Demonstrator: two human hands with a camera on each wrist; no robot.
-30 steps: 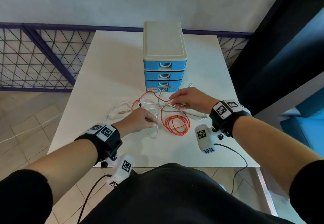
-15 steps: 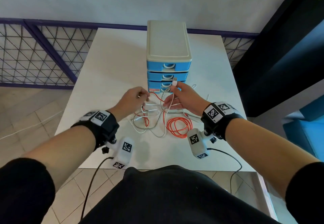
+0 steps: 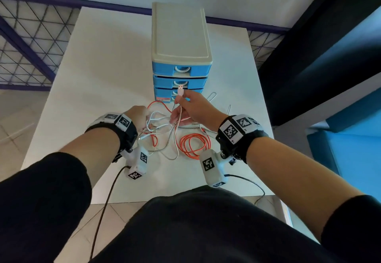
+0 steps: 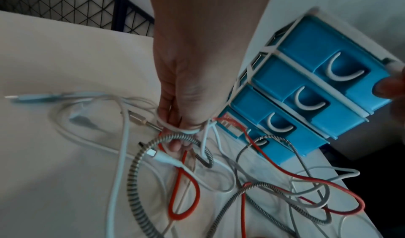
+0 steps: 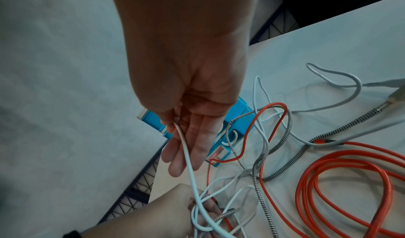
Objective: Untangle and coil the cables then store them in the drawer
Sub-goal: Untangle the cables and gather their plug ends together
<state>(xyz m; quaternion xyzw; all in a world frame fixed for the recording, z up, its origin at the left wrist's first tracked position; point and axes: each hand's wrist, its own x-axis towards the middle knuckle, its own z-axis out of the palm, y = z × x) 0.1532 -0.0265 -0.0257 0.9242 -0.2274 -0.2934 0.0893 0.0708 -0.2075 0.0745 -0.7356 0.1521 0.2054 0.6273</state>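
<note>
A tangle of cables lies on the white table (image 3: pixel 103 77) in front of the blue drawer unit (image 3: pixel 181 56). My right hand (image 3: pixel 182 106) pinches a white cable (image 5: pixel 188 158) just below its USB plug (image 3: pixel 180 91), between thumb and forefinger, and holds it up before the drawers. Its other fingers (image 5: pixel 197 146) are stretched out. My left hand (image 3: pixel 144 118) grips loops of white cable at the tangle's left side. Its fingers (image 4: pixel 179 130) curl round the white loop, with a braided black-and-white cable (image 4: pixel 140 163) below them. An orange cable (image 3: pixel 193 145) lies partly coiled under my right wrist.
All the drawers of the unit (image 4: pixel 317 85) are closed. A purple railing with mesh (image 3: pixel 31 46) runs behind and to the left of the table. A dark wall and blue seat (image 3: pixel 350 149) stand to the right. Wrist camera leads hang off the near table edge.
My right hand has picked the white cable's plug end off the table and raised it in front of the drawers. My left hand has moved from the table into the tangle and gripped it.
</note>
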